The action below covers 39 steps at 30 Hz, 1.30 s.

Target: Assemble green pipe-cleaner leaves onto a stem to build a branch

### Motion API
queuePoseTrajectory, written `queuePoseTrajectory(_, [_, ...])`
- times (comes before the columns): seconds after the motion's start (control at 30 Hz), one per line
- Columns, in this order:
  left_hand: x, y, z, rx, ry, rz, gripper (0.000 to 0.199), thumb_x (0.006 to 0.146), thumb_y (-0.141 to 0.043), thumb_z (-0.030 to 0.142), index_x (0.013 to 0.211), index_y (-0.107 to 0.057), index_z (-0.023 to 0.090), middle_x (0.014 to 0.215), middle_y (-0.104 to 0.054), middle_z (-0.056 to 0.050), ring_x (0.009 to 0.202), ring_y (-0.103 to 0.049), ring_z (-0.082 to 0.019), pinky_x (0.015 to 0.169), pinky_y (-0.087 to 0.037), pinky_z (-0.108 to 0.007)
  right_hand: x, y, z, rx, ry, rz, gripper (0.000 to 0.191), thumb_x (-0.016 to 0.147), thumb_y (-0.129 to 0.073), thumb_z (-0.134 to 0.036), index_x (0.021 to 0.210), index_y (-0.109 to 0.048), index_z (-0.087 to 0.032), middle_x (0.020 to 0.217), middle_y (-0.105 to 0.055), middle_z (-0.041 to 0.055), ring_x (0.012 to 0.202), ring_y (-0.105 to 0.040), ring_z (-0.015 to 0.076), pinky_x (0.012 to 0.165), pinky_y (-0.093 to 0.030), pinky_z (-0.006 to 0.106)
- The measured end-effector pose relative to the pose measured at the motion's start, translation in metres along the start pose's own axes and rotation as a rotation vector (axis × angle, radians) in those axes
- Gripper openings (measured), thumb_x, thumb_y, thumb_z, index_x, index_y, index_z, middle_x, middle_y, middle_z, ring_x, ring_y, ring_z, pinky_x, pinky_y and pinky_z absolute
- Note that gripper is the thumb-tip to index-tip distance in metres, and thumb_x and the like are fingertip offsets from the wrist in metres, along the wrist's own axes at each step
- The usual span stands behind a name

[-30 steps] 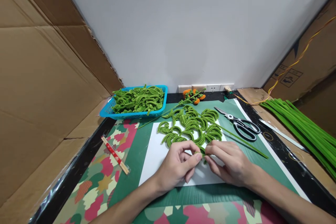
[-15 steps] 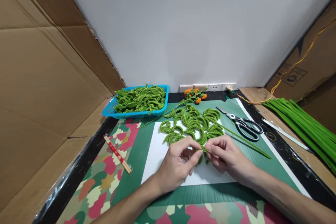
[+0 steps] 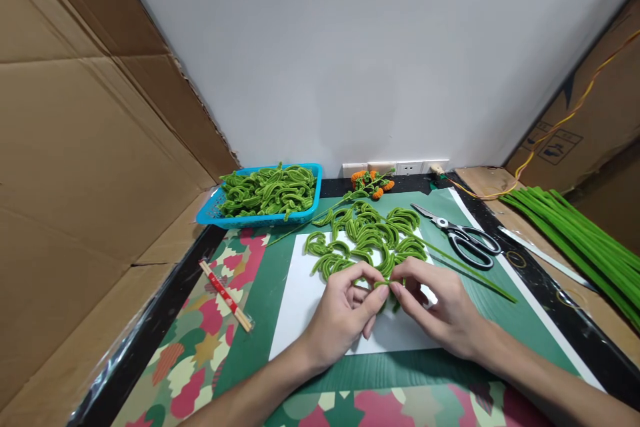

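Between my fingertips is a short green pipe cleaner (image 3: 382,285), partly covered by the fingers. My left hand (image 3: 347,310) pinches it from the left, thumb against forefinger. My right hand (image 3: 435,300) pinches its other end, the fingertips of both hands almost touching. Both hands are above a white sheet of paper (image 3: 293,320). Just beyond them lies a spread of curled green pipe cleaner pieces (image 3: 370,233), bent into arcs and loops. Small green ends hang below the fingers; what they belong to is partly hidden.
A blue basket (image 3: 260,219) heaped with green pieces stands back left. Orange pipe cleaner flowers (image 3: 373,181) lie near the wall. Scissors (image 3: 457,233) and a long green stem (image 3: 470,271) are at right, beside a bundle of green pipe cleaners (image 3: 575,240). Wrapped chopsticks (image 3: 225,295) lie left.
My right hand's fingers have lifted and spread slightly, leaving a wider gap under the palm. The left hand stays nearly in place, still pinching the green piece.
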<state>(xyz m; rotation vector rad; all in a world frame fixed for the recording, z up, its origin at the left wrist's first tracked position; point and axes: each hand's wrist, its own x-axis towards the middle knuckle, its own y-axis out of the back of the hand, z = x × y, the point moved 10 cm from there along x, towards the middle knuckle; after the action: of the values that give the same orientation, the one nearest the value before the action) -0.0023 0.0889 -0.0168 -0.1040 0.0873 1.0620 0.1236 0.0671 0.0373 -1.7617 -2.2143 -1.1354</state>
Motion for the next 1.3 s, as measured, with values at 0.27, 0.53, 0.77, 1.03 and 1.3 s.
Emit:
queuePoseTrajectory(0.27, [-0.003, 0.008, 0.004, 0.069, -0.066, 0.095, 0.031, 0.095, -0.074, 0.045, 0.086, -0.059, 0.019, 0.06, -0.051, 0.007, 0.045, -0.047, -0.007, 0.042, -0.039, -0.017, -0.001, 0.0, 0.003, -0.001, -0.011, 0.034, 0.008, 0.103, -0.059, -0.018, 0.101, -0.066, -0.021, 0.08, -0.066, -0.0009, 0.06, -0.059, 0.0113, 0.058, -0.047, 0.023])
queuePoseTrajectory(0.53, [-0.004, 0.01, 0.017, 0.135, -0.162, 0.118, 0.026, 0.096, -0.074, 0.037, 0.082, -0.061, 0.017, 0.068, -0.056, 0.004, 0.055, -0.05, -0.008, 0.052, -0.041, -0.017, 0.001, 0.0, -0.003, -0.064, 0.042, 0.053, 0.009, 0.101, -0.059, -0.015, 0.1, -0.067, -0.019, 0.074, -0.068, -0.0007, 0.055, -0.062, 0.0113, 0.054, -0.048, 0.022])
queuePoseTrajectory(0.77, [-0.005, -0.002, 0.0, -0.017, -0.063, 0.037, 0.031, 0.099, -0.071, 0.043, 0.086, -0.055, 0.021, 0.053, -0.048, 0.009, 0.039, -0.044, -0.006, 0.041, -0.033, -0.016, -0.006, 0.005, -0.021, -0.303, 0.238, 0.201, 0.012, 0.104, -0.058, -0.013, 0.097, -0.066, -0.019, 0.066, -0.066, -0.0018, 0.048, -0.057, 0.0101, 0.049, -0.042, 0.023])
queuePoseTrajectory(1.03, [-0.007, 0.001, 0.004, 0.072, -0.112, 0.122, 0.029, 0.097, -0.073, 0.041, 0.084, -0.058, 0.019, 0.072, -0.055, 0.004, 0.05, -0.052, -0.007, 0.044, -0.041, -0.017, -0.007, 0.006, -0.03, -0.403, 0.311, 0.206, 0.01, 0.101, -0.059, -0.009, 0.103, -0.064, -0.018, 0.072, -0.069, 0.0002, 0.055, -0.059, 0.0117, 0.056, -0.045, 0.025])
queuePoseTrajectory(1.3, [-0.007, 0.004, 0.011, 0.144, -0.173, 0.151, 0.029, 0.095, -0.075, 0.037, 0.079, -0.061, 0.017, 0.072, -0.061, 0.001, 0.062, -0.054, -0.01, 0.058, -0.043, -0.019, -0.008, 0.0, -0.035, -0.469, 0.37, 0.158, 0.016, 0.099, -0.061, -0.007, 0.089, -0.06, -0.02, 0.062, -0.055, -0.0024, 0.052, -0.047, 0.0141, 0.053, -0.035, 0.031])
